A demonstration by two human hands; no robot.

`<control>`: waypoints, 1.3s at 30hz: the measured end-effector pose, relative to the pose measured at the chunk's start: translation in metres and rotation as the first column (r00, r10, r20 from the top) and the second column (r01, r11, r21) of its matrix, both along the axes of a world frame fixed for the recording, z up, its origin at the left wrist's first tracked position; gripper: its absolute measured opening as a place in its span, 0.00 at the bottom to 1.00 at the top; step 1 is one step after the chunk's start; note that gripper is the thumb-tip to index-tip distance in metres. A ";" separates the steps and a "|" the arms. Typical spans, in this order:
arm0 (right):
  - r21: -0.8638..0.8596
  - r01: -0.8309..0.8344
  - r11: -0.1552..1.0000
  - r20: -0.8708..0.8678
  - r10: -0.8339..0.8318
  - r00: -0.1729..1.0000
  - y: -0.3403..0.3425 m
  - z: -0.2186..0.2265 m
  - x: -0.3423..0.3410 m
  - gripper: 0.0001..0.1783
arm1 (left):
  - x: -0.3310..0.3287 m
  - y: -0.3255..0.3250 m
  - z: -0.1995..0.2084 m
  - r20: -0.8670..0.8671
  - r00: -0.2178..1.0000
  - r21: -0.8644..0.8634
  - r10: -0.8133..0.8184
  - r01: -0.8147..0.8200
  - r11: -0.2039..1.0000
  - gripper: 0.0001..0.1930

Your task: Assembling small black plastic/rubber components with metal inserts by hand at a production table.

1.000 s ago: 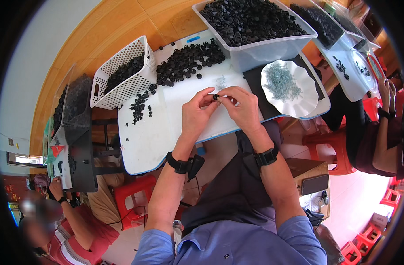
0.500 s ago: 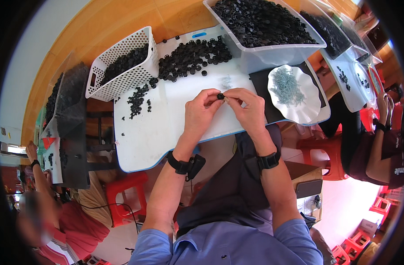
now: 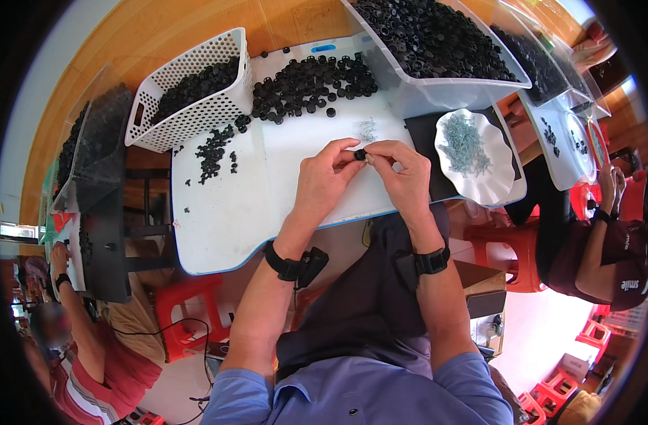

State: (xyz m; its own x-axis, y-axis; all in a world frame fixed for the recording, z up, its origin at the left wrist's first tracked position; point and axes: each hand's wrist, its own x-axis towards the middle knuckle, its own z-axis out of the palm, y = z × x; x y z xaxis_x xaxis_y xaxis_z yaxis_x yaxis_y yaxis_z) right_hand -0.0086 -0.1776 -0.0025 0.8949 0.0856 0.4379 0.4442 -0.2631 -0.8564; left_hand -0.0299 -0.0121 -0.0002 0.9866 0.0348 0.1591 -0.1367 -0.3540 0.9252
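Between the thumb and forefinger of my left hand (image 3: 320, 180) is a small round black plastic cap (image 3: 360, 154), held above the white tabletop. My right hand (image 3: 405, 177) is closed in a pinch against the cap's right side; whatever its fingertips hold is too small to make out. Just beyond my fingers lie a few thin greyish pins (image 3: 367, 129). More pins (image 3: 465, 142) fill the middle of a scalloped white dish (image 3: 504, 166) to the right. Similar black caps (image 3: 310, 88) are spread at the back of the table, and smaller black parts (image 3: 212, 156) lie left.
A perforated white basket (image 3: 141, 124) and a large clear bin (image 3: 444, 95), both with black parts, stand at the table's back. The dish rests on a black mat (image 3: 424, 159). Co-workers sit on both sides, near red stools (image 3: 504, 244).
The view has shifted slightly. Both hands stay together at the black cap, with small finger movements. At the left, a co-worker's hand has come lower.
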 end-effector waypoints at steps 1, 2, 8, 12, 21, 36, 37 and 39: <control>-0.002 -0.004 1.000 0.002 0.004 1.000 0.000 0.001 0.000 0.06 | 0.000 0.001 -0.001 0.000 1.000 -0.002 0.002 -0.002 1.000 0.16; -0.003 -0.009 1.000 0.004 0.009 1.000 0.000 0.001 0.000 0.06 | 0.001 0.001 -0.002 -0.015 1.000 -0.018 0.003 -0.003 1.000 0.16; -0.018 -0.034 0.999 0.068 0.036 0.997 -0.002 0.000 0.000 0.06 | 0.002 0.003 -0.001 -0.075 0.997 -0.039 -0.032 0.030 0.999 0.14; -0.028 -0.047 0.999 0.101 0.050 0.994 -0.002 0.000 0.000 0.06 | 0.002 0.005 -0.003 -0.042 0.998 -0.076 -0.050 0.047 0.996 0.14; -0.072 -0.048 0.996 0.186 0.061 0.981 -0.001 -0.003 0.000 0.06 | 0.003 0.008 0.000 -0.064 0.993 -0.105 -0.099 0.091 0.990 0.13; -0.126 -0.024 0.992 0.199 0.049 0.979 0.000 -0.002 -0.003 0.06 | 0.006 0.011 -0.004 -0.076 0.989 -0.140 -0.131 0.119 0.983 0.13; -0.134 -0.019 0.991 0.206 0.047 0.977 -0.001 -0.003 -0.003 0.06 | 0.006 0.010 -0.004 -0.076 0.988 -0.141 -0.132 0.120 0.983 0.13; -0.140 -0.017 0.990 0.213 0.047 0.976 -0.001 -0.003 -0.003 0.06 | 0.006 0.010 -0.004 -0.089 0.987 -0.146 -0.132 0.118 0.982 0.13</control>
State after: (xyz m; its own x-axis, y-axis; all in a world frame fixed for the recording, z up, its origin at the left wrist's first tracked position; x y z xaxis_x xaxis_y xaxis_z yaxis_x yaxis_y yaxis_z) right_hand -0.0114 -0.1790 -0.0055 0.7766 0.1849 0.6023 0.6244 -0.3535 -0.6965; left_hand -0.0239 -0.0023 -0.0039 0.9952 -0.0746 0.0639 -0.0781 -0.2061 0.9754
